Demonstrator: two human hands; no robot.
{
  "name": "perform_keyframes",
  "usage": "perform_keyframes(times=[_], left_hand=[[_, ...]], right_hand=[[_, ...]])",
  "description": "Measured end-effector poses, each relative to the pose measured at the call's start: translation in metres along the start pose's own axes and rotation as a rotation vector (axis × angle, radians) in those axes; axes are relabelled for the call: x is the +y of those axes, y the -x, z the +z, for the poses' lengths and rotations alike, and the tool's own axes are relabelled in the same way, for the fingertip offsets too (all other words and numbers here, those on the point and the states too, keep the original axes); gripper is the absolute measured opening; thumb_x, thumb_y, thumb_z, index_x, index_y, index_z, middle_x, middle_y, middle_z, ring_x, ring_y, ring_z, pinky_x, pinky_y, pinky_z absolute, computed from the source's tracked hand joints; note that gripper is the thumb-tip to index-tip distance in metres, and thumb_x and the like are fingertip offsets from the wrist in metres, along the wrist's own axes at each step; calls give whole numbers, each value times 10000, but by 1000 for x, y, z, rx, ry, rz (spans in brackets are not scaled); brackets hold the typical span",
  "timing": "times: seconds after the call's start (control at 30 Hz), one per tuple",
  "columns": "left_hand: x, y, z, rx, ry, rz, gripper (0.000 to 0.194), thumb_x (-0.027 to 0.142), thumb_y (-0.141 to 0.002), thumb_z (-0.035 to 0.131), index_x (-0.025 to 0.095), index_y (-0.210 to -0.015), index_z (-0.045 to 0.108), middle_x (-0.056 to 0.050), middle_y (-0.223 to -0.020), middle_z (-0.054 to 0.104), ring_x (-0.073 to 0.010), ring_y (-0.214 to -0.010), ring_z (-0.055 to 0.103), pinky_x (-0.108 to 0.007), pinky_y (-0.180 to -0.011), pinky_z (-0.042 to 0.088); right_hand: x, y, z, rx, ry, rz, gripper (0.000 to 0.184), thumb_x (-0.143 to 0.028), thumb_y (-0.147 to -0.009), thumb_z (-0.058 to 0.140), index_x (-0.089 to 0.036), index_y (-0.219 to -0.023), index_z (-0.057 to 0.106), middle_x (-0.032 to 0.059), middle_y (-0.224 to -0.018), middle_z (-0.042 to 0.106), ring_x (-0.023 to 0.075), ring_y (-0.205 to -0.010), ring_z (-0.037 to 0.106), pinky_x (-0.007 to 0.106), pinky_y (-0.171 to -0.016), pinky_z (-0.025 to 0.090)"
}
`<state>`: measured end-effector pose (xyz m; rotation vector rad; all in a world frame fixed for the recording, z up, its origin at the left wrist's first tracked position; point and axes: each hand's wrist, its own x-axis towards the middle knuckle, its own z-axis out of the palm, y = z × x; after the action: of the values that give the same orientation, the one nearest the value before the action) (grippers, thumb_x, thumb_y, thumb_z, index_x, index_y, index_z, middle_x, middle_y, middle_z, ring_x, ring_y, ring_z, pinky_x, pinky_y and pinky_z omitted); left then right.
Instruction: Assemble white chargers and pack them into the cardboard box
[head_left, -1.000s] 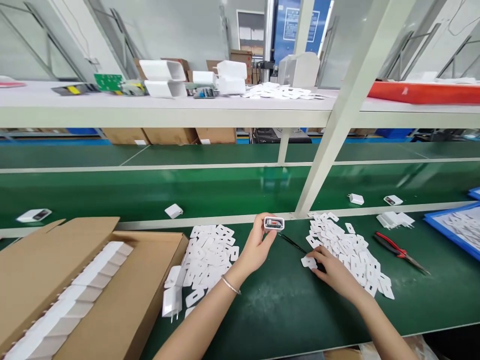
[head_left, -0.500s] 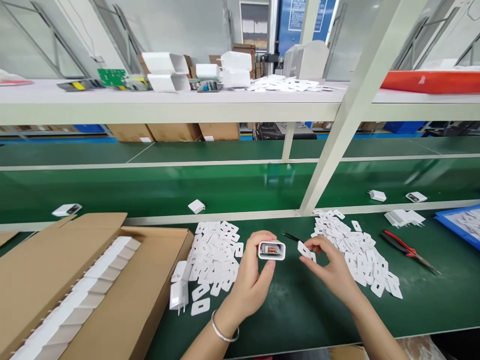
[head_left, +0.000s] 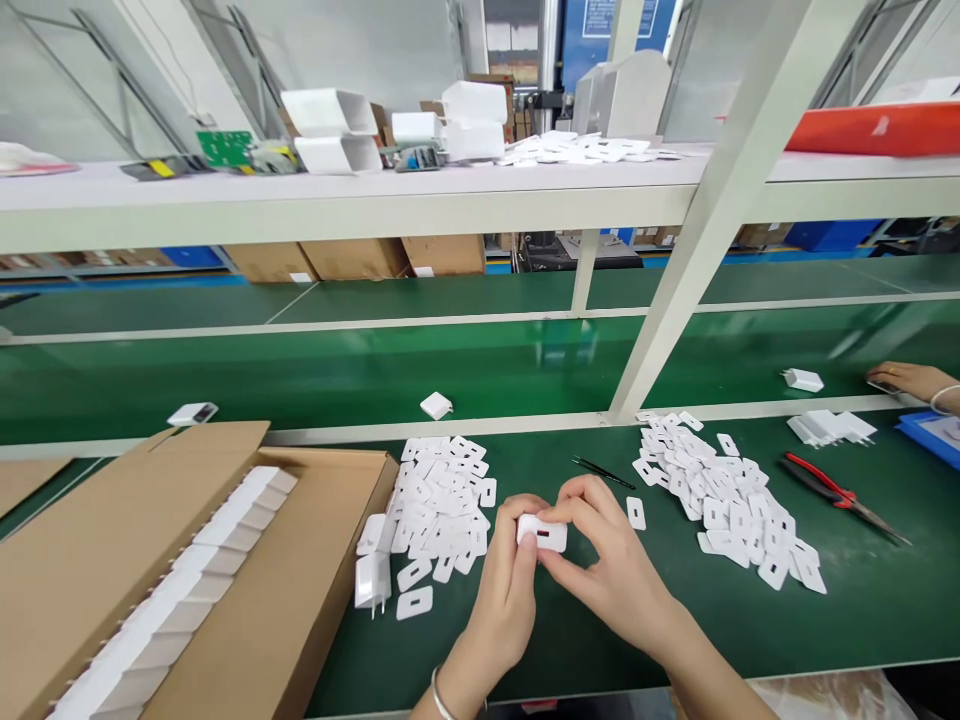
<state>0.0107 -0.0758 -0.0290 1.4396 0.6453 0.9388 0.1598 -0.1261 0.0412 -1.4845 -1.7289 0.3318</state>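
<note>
My left hand (head_left: pixel 508 585) grips a small white charger body (head_left: pixel 541 533) above the green bench mat, its slotted end facing me. My right hand (head_left: pixel 606 560) is closed on the same charger from the right, fingertips pressing its white end cap. A pile of white flat end caps (head_left: pixel 444 500) lies just left of my hands. A second pile of end caps (head_left: pixel 724 497) lies to the right. One loose cap (head_left: pixel 636 513) rests beside my right hand.
An open cardboard box (head_left: pixel 247 590) with rows of white chargers stands at the left. Black tweezers (head_left: pixel 604 473) and red-handled cutters (head_left: pixel 844 495) lie on the mat. Loose chargers (head_left: pixel 436 405) sit on the conveyor. Another person's hand (head_left: pixel 911 380) reaches in at far right.
My right hand carried a cap from the right pile to the charger and now presses it on. Both hands came closer to me; the orange inside is covered.
</note>
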Motion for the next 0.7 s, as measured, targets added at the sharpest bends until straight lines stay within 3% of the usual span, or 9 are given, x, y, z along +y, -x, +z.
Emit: perform_keyframes(times=[0.17,0.3,0.47,0.57,0.7], left_hand=[[-14,8,3,86,72,103,265,384,-1143,314,304,-1263,537,-71,-1300,563,-210,-1256,542,-362,-1050,472],[-22,10,1,72,51,214,263,335,-1138,328,327,-1324,514,-77,-1358,549,-221,-1307,528,-396,-1097,461],[-22,7,-12,-41,-100,179,434,461,-1127,299,337,-1515,449,-114,-1502,438,-291,-1435,415,-465,-1145,424],[-21,2,-21,-101,-131,210,469,507,-1121,300,336,-1522,475,-107,-1353,549,-278,-1251,531,-433,-1034,474],[-22,-1,-23,-58,-169,322,368,452,-1116,393,320,-1351,644,-65,-1082,596,-218,-951,562,-333,-811,477]], right_hand=[[20,8,15,-43,-310,244,492,-269,-880,761,-309,-1345,603,51,-1215,570,211,-1065,609,365,-954,533],[34,17,30,4,-492,271,297,-420,-984,659,-271,-1239,674,49,-1111,602,204,-978,613,345,-885,527],[33,22,33,91,-483,223,334,-423,-966,719,-329,-1285,690,31,-1091,579,201,-998,590,323,-892,505],[31,24,29,80,-473,226,355,-449,-965,719,-342,-1302,682,37,-1129,567,209,-1024,582,328,-904,501],[29,27,33,8,-496,262,375,-514,-984,681,-327,-1307,645,35,-1096,609,202,-943,590,320,-845,508]])
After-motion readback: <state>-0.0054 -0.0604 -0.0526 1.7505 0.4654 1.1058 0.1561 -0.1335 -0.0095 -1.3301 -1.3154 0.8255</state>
